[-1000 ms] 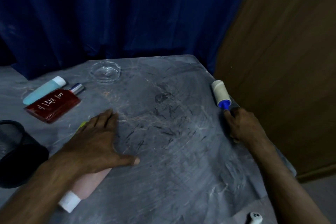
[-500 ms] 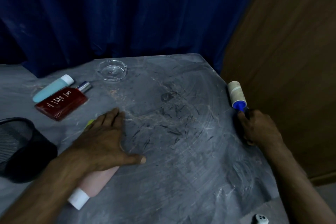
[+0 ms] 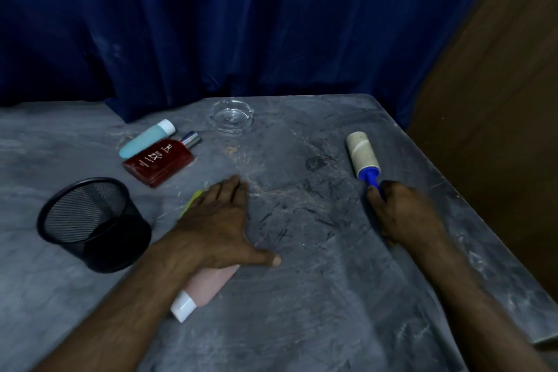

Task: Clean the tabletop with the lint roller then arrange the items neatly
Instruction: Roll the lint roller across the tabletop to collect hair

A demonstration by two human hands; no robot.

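Observation:
My right hand (image 3: 403, 210) grips the blue handle of the lint roller (image 3: 363, 155), whose beige roll lies on the grey tabletop (image 3: 302, 296) near the right edge. Flat on the table with fingers spread, my left hand (image 3: 222, 225) rests over a pink bottle (image 3: 206, 288) and a yellow-green item (image 3: 191, 202) that is mostly hidden. A red perfume bottle (image 3: 160, 161) and a light blue bottle (image 3: 146, 139) lie side by side at the back left. A clear glass ashtray (image 3: 231, 116) stands behind them.
A black mesh cup (image 3: 93, 222) stands tilted at the left. Dark blue curtain hangs behind the table, and a brown wooden panel (image 3: 495, 118) rises along the right edge. Dark hairs and lint are scattered between my hands.
The view has shifted, so everything sits further right and lower in the frame. The roller has rolled inward from the right edge. My left hand has stayed on the pink bottle.

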